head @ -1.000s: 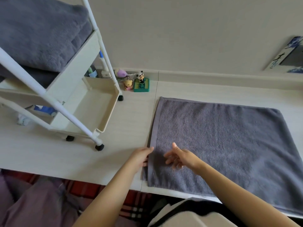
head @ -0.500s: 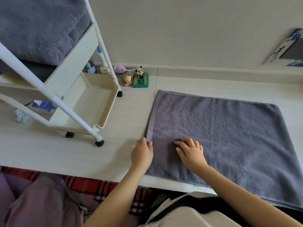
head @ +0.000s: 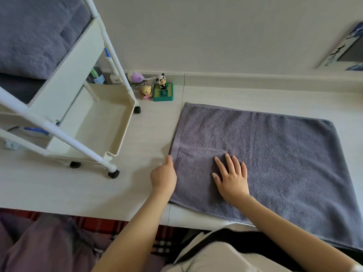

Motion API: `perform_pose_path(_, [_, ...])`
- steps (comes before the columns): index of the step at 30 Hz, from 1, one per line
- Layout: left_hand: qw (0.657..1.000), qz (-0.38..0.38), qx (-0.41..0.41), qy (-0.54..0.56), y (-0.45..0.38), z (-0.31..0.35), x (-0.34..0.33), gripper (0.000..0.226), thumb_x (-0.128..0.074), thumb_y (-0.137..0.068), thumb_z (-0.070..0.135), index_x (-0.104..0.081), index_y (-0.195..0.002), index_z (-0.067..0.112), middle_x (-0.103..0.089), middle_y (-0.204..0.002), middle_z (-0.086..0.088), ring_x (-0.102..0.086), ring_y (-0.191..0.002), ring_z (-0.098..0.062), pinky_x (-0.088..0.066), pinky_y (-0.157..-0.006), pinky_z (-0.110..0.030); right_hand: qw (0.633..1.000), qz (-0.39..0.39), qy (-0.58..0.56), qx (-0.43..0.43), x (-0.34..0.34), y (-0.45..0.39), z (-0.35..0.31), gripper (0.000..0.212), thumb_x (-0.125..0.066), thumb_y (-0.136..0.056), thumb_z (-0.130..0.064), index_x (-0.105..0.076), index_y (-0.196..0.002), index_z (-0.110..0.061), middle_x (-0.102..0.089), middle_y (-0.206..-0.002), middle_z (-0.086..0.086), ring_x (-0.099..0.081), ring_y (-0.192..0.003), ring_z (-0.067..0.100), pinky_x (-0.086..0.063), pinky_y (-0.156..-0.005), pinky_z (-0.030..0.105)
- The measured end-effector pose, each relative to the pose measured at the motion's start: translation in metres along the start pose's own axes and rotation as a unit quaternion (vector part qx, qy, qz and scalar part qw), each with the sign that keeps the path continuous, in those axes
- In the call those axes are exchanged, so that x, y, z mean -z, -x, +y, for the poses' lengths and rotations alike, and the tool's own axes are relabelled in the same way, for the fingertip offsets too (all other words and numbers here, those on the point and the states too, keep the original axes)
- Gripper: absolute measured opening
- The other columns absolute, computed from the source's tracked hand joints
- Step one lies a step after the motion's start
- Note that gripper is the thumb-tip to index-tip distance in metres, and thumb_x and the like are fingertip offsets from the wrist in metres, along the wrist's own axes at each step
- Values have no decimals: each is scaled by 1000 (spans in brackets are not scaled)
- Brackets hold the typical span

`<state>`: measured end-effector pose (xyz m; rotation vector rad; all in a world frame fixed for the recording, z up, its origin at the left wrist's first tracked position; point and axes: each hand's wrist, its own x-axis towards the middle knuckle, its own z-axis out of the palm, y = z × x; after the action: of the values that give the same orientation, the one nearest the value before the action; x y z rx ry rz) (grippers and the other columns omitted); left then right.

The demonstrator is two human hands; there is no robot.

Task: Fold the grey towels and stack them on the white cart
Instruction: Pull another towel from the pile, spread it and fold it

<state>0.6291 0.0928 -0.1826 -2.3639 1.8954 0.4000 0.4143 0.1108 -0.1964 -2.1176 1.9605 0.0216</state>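
Note:
A grey towel (head: pixel 275 158) lies spread flat on the pale table, its near edge hanging over the table's front. My right hand (head: pixel 231 177) presses flat on the towel's near-left part, fingers spread. My left hand (head: pixel 164 176) sits at the towel's left hem, fingers curled on the edge. The white cart (head: pixel 64 107) stands on the table to the left. Folded grey towels (head: pixel 37 34) fill its top shelf.
Small figurines, a panda on a green base (head: pixel 163 89) and a yellow one (head: pixel 146 92), stand by the wall behind the cart. The cart's lower tray (head: pixel 117 134) juts toward the towel. A picture (head: pixel 347 50) leans on the wall at right.
My right hand has come down flat on the towel with fingers spread. My left hand has closed on the left hem. The view has shifted slightly.

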Motion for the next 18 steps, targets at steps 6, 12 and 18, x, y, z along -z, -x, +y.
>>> perform_pose_path(6, [989,138,-52,3,-7,-9,-16,24,-76,-65,15,-54,-69,9,-56,-60,-10,-57,-52,-29,-41,-41,-28,999,35,4,3,0,-10,-5,57,-32,-88,-50,-47,-136,-22,-48,-138,17,-42,-128,38,-16,-109,50])
perform_pose_path(12, [971,198,-59,121,-26,-4,-12,40,-39,-87,37,-56,-70,4,-56,-72,-16,-56,-68,-35,-47,-56,-37,998,21,17,54,-4,-20,-9,57,-32,-89,-54,-45,-139,-27,-45,-143,11,-40,-132,34,-19,-109,48])
perform_pose_path(18, [981,94,-16,170,-80,24,8,45,-53,-90,46,-61,-92,2,-57,-100,-17,-51,-98,-36,-42,-78,-41,995,31,23,91,3,-33,-1,57,-39,-85,-58,-54,-130,-27,-58,-126,10,-53,-112,33,-31,-94,45])
